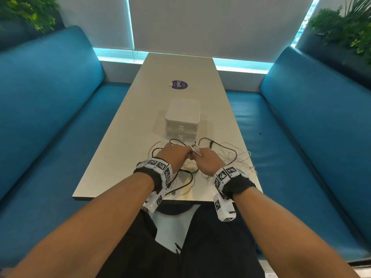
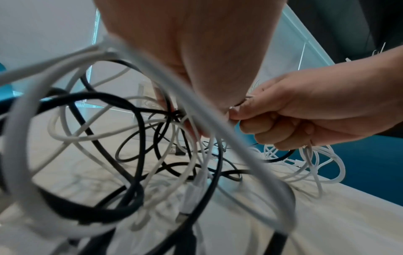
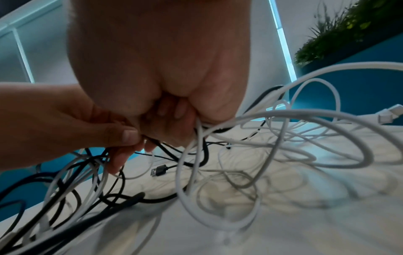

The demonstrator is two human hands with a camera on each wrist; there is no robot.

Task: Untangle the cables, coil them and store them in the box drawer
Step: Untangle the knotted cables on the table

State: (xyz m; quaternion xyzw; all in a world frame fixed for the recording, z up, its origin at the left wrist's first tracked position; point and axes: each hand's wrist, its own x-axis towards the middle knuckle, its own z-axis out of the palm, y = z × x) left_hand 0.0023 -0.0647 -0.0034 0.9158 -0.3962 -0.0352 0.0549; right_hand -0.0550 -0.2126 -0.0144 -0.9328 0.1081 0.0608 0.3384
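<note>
Untangling is in hand: left hand (image 1: 174,155) and right hand (image 1: 207,160) each pinch cables (image 2: 139,131) above the counter (image 1: 124,137) — box drawer (image 1: 182,119) at 12 o'clock. Next: isolate one cable.

The head view looks forward and down along the bench (image 1: 124,125) from above. Each wrist view sits very near its own hand, facing out across the bench; both share the tangled cables (image 2: 139,131) and the opposite hand.
</note>
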